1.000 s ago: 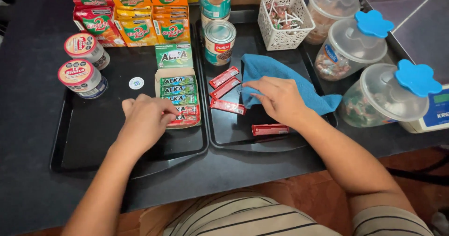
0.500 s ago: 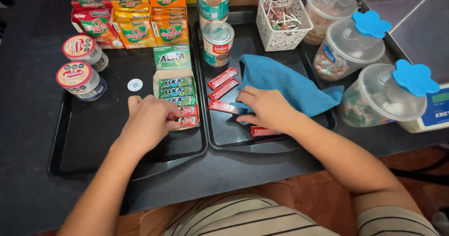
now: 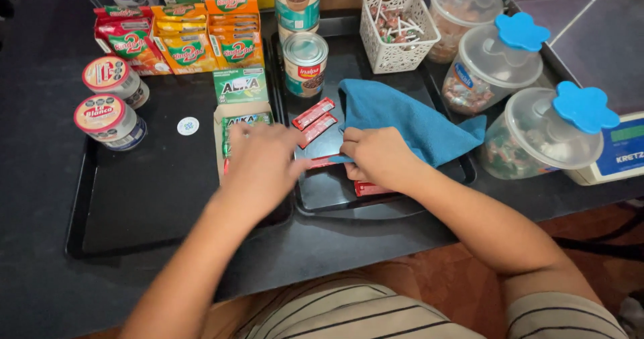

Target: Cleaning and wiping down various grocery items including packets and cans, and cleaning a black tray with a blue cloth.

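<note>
Head view: arranging red sachets (image 3: pixel 314 113) on black tray (image 3: pixel 396 201); right hand (image 3: pixel 377 156) pinching one, left hand (image 3: pixel 263 168) spread flat; next, careful alignment

A dark surface (image 3: pixel 40 178) carries everything. Two black trays lie on it side by side: the left tray (image 3: pixel 134 225) and the right tray (image 3: pixel 335 201), their inner rims touching. At the far left, two round tubs (image 3: pixel 111 101) stand at the left tray's edge. To the right of the trays stand three clear jars (image 3: pixel 530 134) with blue lids, and a scale (image 3: pixel 620 151) sits at the far right edge. A white basket (image 3: pixel 397 30) stands further back.
</note>
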